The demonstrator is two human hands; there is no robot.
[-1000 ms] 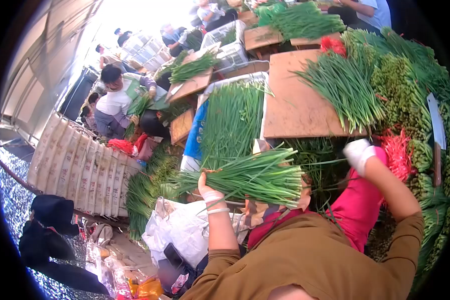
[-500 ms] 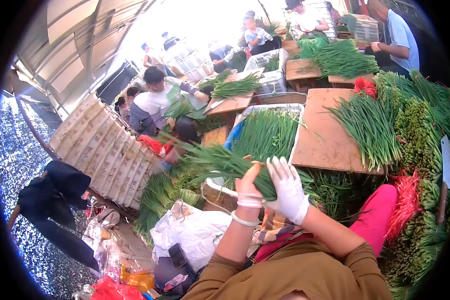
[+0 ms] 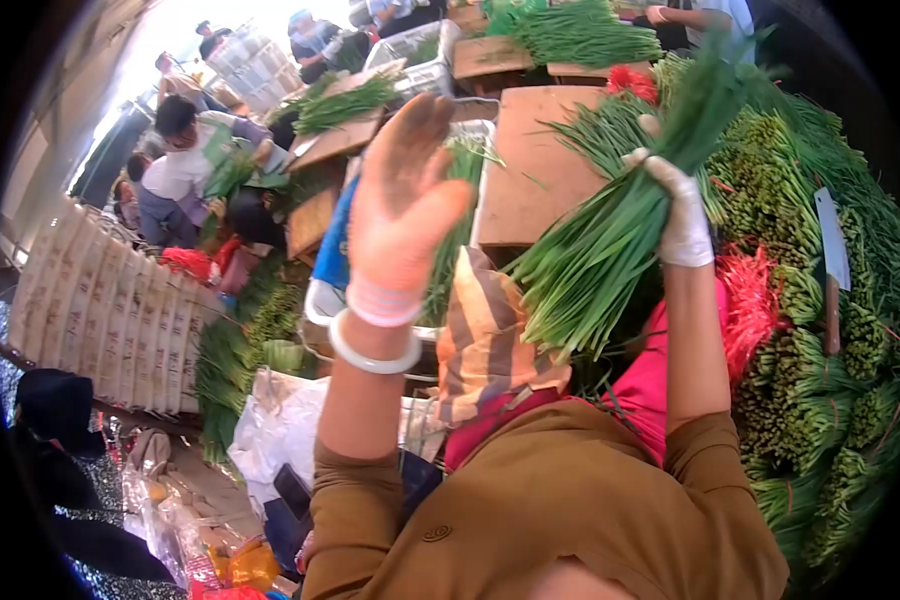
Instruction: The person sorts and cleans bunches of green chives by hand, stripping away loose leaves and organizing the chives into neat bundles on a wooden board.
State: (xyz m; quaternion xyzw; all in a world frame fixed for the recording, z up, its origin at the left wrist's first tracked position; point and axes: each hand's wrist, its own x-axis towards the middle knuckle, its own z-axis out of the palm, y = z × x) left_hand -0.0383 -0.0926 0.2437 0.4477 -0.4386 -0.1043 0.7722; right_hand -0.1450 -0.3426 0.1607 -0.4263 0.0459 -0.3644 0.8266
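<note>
My right hand (image 3: 678,208), in a white glove, is closed around the middle of a long bunch of green garlic chives (image 3: 595,250). One end of the bunch fans down and left over my lap, while its blurred other end points up and right. My left hand (image 3: 405,225), in an orange glove with a dirty palm, is raised apart from the bunch with its fingers stretched out and nothing in it. Behind that hand, a white crate (image 3: 487,190) of chives is partly hidden. Past the bunch lies a wooden board (image 3: 530,130) with more chives at its right edge.
Stacked tied chive bundles (image 3: 770,190) line my right side, with a knife (image 3: 832,245) lying on them. Red plastic ties (image 3: 750,310) hang beside my knee. A white sack (image 3: 280,415) and a phone (image 3: 292,493) are at left. Several people sit among boards and crates further off.
Both hands were together on the chives. My right hand has swung the bunch up and right, and my left hand has let go and opened. The view has shifted right and down.
</note>
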